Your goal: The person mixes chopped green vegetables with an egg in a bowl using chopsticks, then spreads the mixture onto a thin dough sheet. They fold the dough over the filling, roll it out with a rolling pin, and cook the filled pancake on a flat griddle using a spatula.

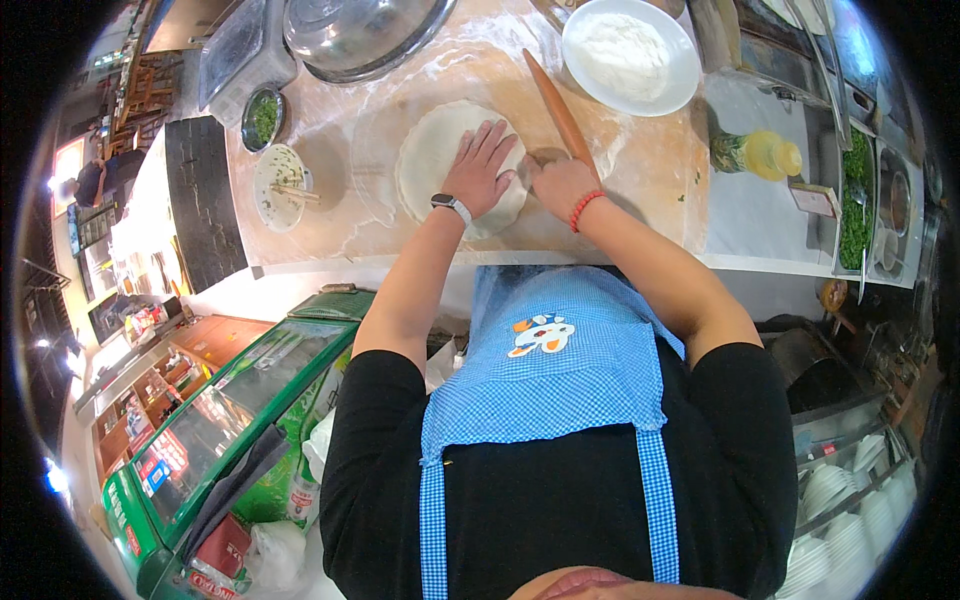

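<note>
A round, flat sheet of dough (427, 165) lies on the floured wooden board (352, 217) in front of me. My left hand (480, 169) rests on it, palm down with the fingers spread, a watch on the wrist. At the dough's right edge is my right hand (561, 184), its fingers curled around the lower end of a tapered wooden rolling pin (559, 109), which slants up and away to the left. Up to the right of the pin stands a white bowl of flour (626, 56). How the right fingers wrap the pin's end is partly hidden.
At the left are a bowl with chopsticks (279, 187), a small bowl of chopped greens (263, 118) and a clear plastic container (244, 56). A large metal bowl (367, 34) stands behind. To the right are a bottle of yellow liquid (757, 155) and a tray of chopped greens (855, 206).
</note>
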`<state>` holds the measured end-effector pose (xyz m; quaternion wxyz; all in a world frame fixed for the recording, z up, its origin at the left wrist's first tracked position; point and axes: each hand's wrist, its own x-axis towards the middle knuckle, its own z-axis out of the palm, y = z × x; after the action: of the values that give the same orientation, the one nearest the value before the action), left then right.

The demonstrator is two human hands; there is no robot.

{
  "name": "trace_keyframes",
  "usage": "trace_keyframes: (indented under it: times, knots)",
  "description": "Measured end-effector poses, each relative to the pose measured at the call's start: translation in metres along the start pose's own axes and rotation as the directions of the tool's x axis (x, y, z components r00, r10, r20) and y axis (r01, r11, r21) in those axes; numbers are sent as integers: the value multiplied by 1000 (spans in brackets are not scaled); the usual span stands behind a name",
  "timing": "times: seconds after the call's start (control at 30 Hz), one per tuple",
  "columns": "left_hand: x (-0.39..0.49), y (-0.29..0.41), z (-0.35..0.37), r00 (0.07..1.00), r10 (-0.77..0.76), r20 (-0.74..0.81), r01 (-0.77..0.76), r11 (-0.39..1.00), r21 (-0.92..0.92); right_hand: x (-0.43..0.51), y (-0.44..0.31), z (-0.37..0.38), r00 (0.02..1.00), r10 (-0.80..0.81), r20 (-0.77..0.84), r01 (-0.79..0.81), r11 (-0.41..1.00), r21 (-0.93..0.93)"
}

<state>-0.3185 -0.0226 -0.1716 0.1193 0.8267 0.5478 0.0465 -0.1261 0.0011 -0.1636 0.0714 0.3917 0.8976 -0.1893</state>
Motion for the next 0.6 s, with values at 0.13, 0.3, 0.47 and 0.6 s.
trace_keyframes:
  times: [0.13, 0.3, 0.47, 0.6]
  knots:
    - [6, 0, -4, 1000, 7, 16, -6, 1000, -17, 6, -5, -17, 996, 39, -84, -33, 997, 67]
    - [23, -6, -16, 996, -84, -38, 82, 995, -49, 19, -5, -11, 997, 60, -40, -58, 997, 51]
    - [44, -54, 4, 950, -197, -243, 190, 980, -51, 22, -2, -5, 997, 69, -24, -70, 998, -10]
    - [58, -67, -12, 980, -172, -101, 162, 982, -94, 26, -1, -4, 997, 77, -17, -78, 997, -21]
